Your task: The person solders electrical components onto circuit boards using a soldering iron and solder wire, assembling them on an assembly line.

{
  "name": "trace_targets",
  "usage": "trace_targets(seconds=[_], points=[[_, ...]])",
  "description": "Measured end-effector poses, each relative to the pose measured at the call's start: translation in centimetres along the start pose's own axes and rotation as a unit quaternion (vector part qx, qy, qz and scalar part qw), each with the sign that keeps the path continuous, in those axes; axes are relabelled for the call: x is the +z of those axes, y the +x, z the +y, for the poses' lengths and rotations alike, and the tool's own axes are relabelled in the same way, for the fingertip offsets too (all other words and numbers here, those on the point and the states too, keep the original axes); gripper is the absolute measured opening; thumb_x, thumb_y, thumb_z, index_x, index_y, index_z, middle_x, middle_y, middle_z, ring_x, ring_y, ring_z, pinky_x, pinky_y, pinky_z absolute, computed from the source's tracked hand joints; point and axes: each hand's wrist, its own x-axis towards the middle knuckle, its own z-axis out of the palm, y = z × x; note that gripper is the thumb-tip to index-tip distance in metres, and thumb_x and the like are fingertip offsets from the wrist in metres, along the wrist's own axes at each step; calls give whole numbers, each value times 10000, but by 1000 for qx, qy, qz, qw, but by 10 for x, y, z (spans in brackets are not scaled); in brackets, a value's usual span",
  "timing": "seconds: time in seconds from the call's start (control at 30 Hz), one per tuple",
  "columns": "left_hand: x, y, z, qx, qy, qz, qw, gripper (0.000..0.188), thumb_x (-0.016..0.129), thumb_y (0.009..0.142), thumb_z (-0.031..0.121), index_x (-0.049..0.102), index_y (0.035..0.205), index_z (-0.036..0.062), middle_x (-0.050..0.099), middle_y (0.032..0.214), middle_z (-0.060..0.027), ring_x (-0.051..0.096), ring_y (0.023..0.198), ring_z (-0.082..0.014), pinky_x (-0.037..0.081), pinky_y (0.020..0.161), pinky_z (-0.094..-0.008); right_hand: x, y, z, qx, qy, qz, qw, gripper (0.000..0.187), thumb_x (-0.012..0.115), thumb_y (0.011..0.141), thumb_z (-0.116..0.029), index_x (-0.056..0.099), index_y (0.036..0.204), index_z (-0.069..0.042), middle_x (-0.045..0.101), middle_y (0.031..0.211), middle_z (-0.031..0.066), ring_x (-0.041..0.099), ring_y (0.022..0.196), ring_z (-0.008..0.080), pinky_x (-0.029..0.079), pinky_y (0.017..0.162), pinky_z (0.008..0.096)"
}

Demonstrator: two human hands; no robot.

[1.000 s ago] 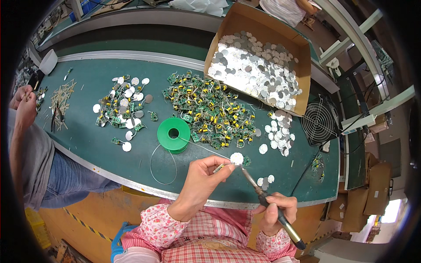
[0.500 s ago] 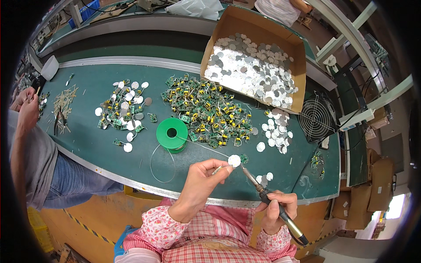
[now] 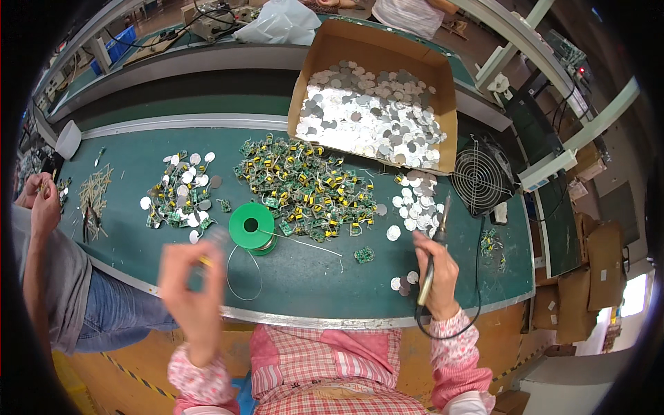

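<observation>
My left hand (image 3: 192,283), smeared by motion, is left of the green solder spool (image 3: 241,216). Its fingers pinch a small circuit board (image 3: 206,261), of which a yellow part shows; a blurred pale disc is at the fingertips. My right hand (image 3: 437,280) is closed around a soldering iron (image 3: 443,232), its tip pointing up beside loose white discs (image 3: 417,200). Solder wire (image 3: 308,244) stretches rightward from the spool. Near its free end lies a single green circuit board (image 3: 364,255). Several discs (image 3: 404,282) lie just left of my right hand.
A heap of circuit boards (image 3: 311,187) covers the table's middle. Behind it stands a cardboard box (image 3: 443,104) of discs. Boards with discs (image 3: 181,190) lie leftward. A round-grilled fan (image 3: 481,176) stands right. At far left, another person's hands (image 3: 43,197) work near cut sticks (image 3: 100,194).
My left hand has moved left, away from the solder wire's end, with the piece it holds. My right hand has lifted the iron away, turning its tip upward. The view has shifted slightly.
</observation>
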Motion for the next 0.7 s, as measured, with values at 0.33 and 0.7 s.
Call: trace_targets(seconds=[0.33, 0.7], points=[[-18, 28, -61, -8, 257, 71, 964, 263, 668, 830, 67, 608, 1074, -9, 615, 937, -100, 578, 811, -203, 460, 734, -305, 9, 46, 81, -97, -203, -128, 966, 281, 520, 793, 15, 538, 1053, -90, 544, 1240, 149, 498, 1160, 347, 404, 952, 443], [111, -67, 39, 171, -79, -197, 962, 275, 721, 708, 41, 636, 969, 66, 619, 912, -57, 571, 764, -243, 435, 698, -350, 0, 12, 29, -100, -145, -212, 961, 277, 556, 772, -42, 584, 1043, -92, 599, 1096, 149, 535, 1107, 362, 462, 893, 439]])
